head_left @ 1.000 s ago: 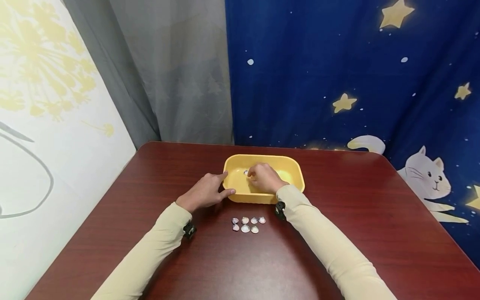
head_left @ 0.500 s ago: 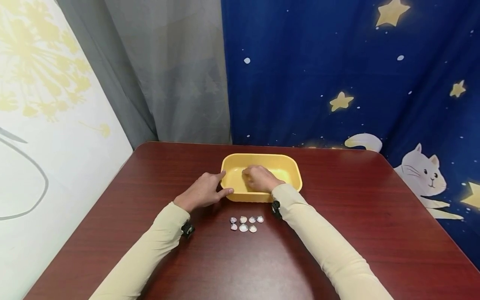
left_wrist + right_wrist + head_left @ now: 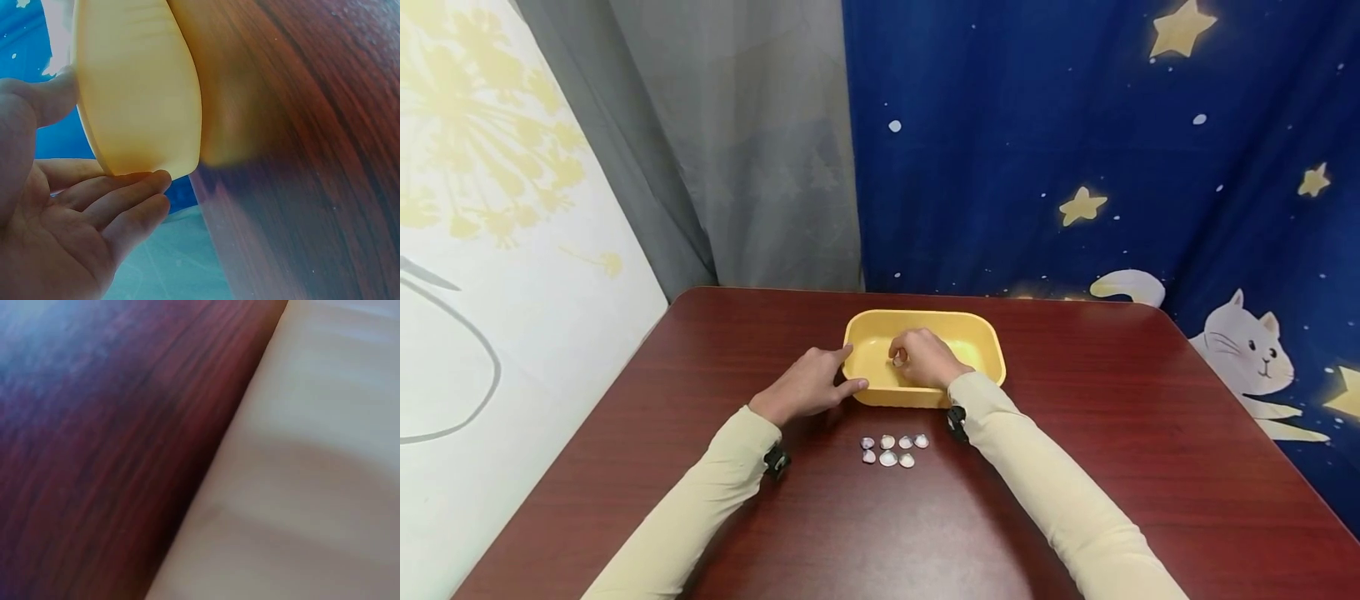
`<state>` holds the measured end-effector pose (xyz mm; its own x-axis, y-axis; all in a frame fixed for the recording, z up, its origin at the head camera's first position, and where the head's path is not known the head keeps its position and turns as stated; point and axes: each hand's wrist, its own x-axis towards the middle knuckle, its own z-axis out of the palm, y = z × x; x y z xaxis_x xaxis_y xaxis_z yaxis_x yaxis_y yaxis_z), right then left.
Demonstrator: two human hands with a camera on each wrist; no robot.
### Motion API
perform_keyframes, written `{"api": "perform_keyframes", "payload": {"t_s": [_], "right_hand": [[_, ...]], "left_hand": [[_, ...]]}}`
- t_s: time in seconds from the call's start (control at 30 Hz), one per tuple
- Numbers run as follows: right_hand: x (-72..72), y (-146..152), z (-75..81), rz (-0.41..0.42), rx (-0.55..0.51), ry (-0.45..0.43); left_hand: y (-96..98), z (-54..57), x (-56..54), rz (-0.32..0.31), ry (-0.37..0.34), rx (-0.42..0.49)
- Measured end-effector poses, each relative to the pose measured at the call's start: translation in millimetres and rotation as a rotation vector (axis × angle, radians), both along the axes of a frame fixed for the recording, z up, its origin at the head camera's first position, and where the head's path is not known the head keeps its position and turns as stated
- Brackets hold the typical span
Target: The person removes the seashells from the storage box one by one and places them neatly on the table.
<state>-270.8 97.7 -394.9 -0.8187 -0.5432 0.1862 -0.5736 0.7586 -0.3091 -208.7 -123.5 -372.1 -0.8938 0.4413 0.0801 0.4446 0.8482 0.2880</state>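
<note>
A yellow plastic basin [image 3: 925, 397] stands near the far side of the table. My left hand [image 3: 808, 387] holds its left end; in the left wrist view the thumb is at the rim of the basin [image 3: 140, 94] and the fingers lie along the end wall. Inside the basin, my right hand [image 3: 925, 357] pinches a small seashell [image 3: 898, 361] between thumb and fingertips, low over the floor. In front of the basin, several seashells [image 3: 888, 458] lie in two short rows. The right wrist view shows the table and a broad pale-yellow surface, not the fingers.
The dark red wooden table [image 3: 760, 317] has rounded far corners. Behind it hang a grey curtain [image 3: 767, 167] and a blue curtain [image 3: 970, 167] with stars and a cat. A white patterned panel [image 3: 497, 292] borders the left side.
My right hand reached onto a shell lying in the basin, covering it, and now has it lifted slightly between the fingertips. The left hand keeps its hold on the basin's end.
</note>
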Motion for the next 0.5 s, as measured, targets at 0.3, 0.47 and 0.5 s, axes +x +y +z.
{"api": "perform_keyframes", "payload": {"t_s": [0.3,0.47,0.5], "right_hand": [[-0.5,0.6,-2.0,-0.069,0.052,-0.024],[-0.2,1.4,-2.3,-0.057,0.079,-0.020],[-0.1,1.4,-2.3,-0.051,0.082,-0.018]], "left_hand": [[0.5,-0.8,-0.4,0.010,-0.014,-0.003],[0.6,-0.8,-0.4,0.018,-0.031,-0.005],[0.6,-0.7,-0.4,0.019,-0.032,-0.003]]}}
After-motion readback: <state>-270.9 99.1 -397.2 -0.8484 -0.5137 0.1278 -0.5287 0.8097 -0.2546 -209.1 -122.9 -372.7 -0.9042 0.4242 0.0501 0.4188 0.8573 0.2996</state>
